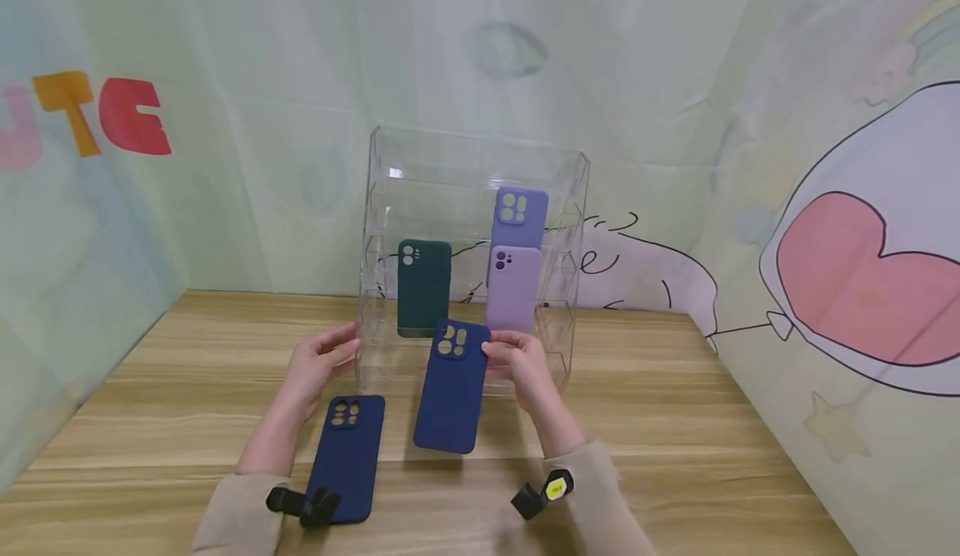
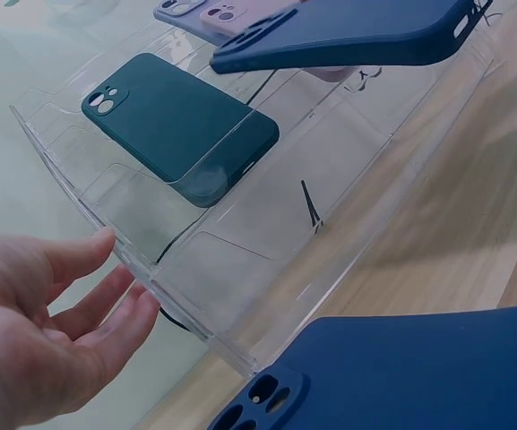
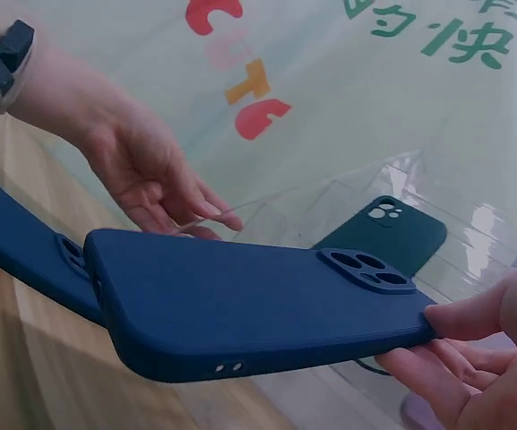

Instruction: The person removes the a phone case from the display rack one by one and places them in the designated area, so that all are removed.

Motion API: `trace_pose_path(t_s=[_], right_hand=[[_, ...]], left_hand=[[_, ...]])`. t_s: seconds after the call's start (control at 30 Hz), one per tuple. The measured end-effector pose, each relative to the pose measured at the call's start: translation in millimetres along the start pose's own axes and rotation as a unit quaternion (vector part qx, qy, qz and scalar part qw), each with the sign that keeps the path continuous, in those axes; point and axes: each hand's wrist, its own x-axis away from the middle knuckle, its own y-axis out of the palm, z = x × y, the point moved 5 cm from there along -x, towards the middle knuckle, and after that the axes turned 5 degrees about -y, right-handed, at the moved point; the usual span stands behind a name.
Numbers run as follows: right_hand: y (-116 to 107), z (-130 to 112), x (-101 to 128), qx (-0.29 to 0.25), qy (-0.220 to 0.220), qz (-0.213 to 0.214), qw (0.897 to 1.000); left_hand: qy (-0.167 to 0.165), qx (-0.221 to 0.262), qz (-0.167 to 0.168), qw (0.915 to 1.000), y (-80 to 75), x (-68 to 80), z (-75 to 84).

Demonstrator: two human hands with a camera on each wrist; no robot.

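Note:
A navy blue phone case (image 1: 452, 389) hangs tilted in front of the clear acrylic rack (image 1: 435, 156). My right hand (image 1: 525, 364) pinches its upper right corner, thumb on the camera-cutout face, as the right wrist view shows. At the rack's left side edge, my left hand (image 2: 56, 327) touches the panel with loosely bent fingers. A second navy phone case (image 1: 347, 456) lies close to my left forearm, its lower end partly behind the wrist camera. Inside the rack stand a dark green phone case (image 1: 423, 289) on the left, and a purple one (image 1: 521, 214) above a lilac one (image 1: 514, 289) on the right.
The rack stands on a wood-grain table (image 1: 637, 423), near its back edge. Behind and beside it hangs a printed curtain (image 1: 285, 106) with letters and a balloon with a heart. A black wrist camera (image 1: 543, 493) sits on each forearm.

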Motion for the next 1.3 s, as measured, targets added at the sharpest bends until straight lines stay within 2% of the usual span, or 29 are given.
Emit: trace_pose_path(t_s=[0.37, 0.57, 1.3], right_hand=[[27, 29, 9, 0.002, 0.071, -0.047, 0.996], [38, 40, 14, 0.009, 0.084, -0.067, 0.994], [53, 65, 27, 0.045, 0.132, -0.075, 0.987]], left_hand=[[0.002, 0.004, -0.005, 1.0000, 1.1, 2.4, 3.1], [0.003, 0.005, -0.007, 1.0000, 1.2, 3.1, 4.1], [0.006, 0.018, -0.004, 0.9998, -0.5, 3.0, 2.6]])
